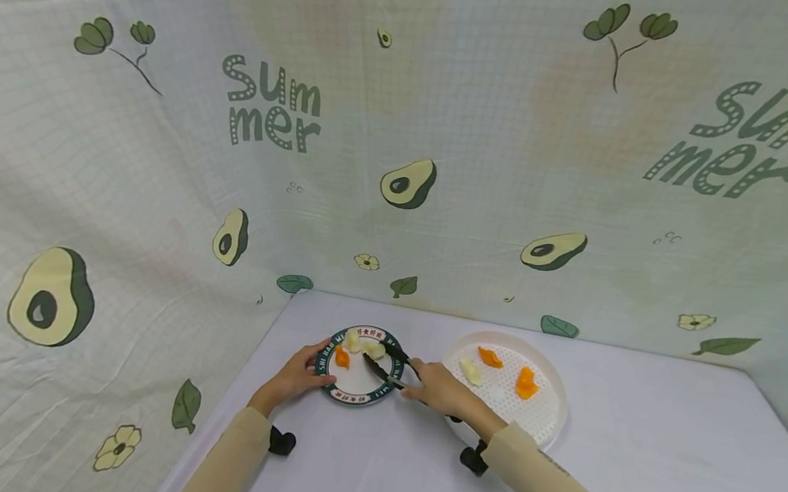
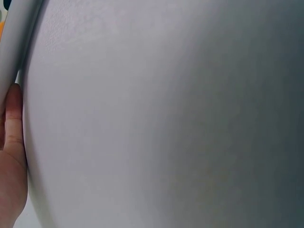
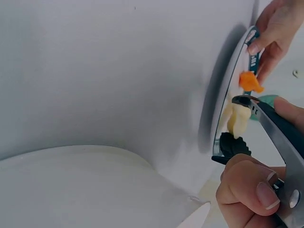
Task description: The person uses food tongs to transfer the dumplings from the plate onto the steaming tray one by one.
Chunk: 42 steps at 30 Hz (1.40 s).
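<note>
A: Where's the pale piece?
B: The near pale piece (image 1: 375, 349) sits on the green-rimmed plate (image 1: 357, 385), left of the right hand (image 1: 439, 387) and slightly farther out. It's between the tips of the tongs (image 1: 378, 369). Can't tell if they touch it.
A: Right hand state?
B: Fingers curled round the tongs. Tong jaws spread apart.
A: Left?
B: Left hand (image 1: 298, 375) grips the plate's left edge, thumb over the rim.
A: Else on that plate?
B: Orange piece (image 1: 343, 357), just right of the left hand. Second pale piece (image 1: 353, 341), beyond it, next to the near one.
A: Further out?
B: White tray (image 1: 539, 419), right of the right hand, partly under that forearm. Carries three more: one pale, two orange.
A: Surroundings?
B: White tabletop (image 1: 659, 433) under both hands. Beyond them, a cloth backdrop (image 1: 490, 114) printed with avocados, leaves and "summer".
</note>
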Each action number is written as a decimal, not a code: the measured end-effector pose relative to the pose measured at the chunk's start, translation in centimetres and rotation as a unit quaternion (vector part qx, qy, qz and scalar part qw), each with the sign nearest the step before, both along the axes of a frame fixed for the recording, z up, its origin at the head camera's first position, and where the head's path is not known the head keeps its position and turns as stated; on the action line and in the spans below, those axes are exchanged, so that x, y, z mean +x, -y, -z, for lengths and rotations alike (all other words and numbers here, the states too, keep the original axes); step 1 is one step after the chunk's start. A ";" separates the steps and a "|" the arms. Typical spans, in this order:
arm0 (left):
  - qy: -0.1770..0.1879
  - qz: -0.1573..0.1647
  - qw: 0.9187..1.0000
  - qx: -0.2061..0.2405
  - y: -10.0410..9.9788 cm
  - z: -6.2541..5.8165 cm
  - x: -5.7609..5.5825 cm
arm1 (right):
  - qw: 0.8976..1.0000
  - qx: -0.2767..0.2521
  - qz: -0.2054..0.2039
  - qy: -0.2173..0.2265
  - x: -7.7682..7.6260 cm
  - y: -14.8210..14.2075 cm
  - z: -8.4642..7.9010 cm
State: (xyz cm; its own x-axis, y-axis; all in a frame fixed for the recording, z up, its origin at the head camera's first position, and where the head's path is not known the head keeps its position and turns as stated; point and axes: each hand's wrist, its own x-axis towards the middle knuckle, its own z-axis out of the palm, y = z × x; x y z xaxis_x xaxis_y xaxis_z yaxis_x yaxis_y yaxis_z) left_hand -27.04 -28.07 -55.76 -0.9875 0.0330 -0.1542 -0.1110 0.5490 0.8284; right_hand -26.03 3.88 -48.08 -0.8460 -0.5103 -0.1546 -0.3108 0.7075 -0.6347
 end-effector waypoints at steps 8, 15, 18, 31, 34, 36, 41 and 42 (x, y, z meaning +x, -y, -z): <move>0.000 0.002 1.000 -0.001 0.2 0.2 -0.1 | 1.000 -0.020 -0.005 -0.009 0.2 -0.7 -0.2; -0.005 0.009 1.000 0.004 0.4 0.6 -0.2 | 0.999 -0.034 -0.011 -0.021 1.0 -1.7 -0.7; -0.003 0.007 1.000 -0.001 0.3 0.5 -0.2 | 0.998 -0.048 -0.014 -0.026 1.5 -2.4 -1.1; -0.001 0.002 1.000 -0.009 0.1 0.1 0.2 | 0.995 -0.089 -0.024 -0.043 3.2 -6.3 -2.4; -0.005 0.002 1.000 -0.010 0.0 0.2 0.1 | 0.995 -0.088 -0.019 -0.047 3.5 -6.9 -2.5; -0.006 0.002 1.000 -0.009 -0.1 0.2 0.1 | 0.995 -0.085 -0.016 -0.051 3.7 -7.4 -2.6; -0.003 0.001 1.000 -0.002 0.1 0.3 0.0 | 0.995 -0.085 -0.009 -0.052 4.4 -8.7 -3.0; -0.002 0.000 1.000 -0.001 0.1 0.3 -0.1 | 0.995 -0.086 -0.008 -0.053 4.6 -9.0 -3.1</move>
State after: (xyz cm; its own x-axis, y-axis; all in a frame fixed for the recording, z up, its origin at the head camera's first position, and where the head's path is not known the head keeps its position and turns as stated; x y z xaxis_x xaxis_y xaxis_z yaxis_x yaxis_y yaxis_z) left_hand -27.09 -28.18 -56.04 -0.9880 0.0331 -0.1512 -0.1082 0.5509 0.8275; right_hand -21.46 12.84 -44.97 -0.8444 -0.5351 0.0263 -0.3929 0.5852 -0.7094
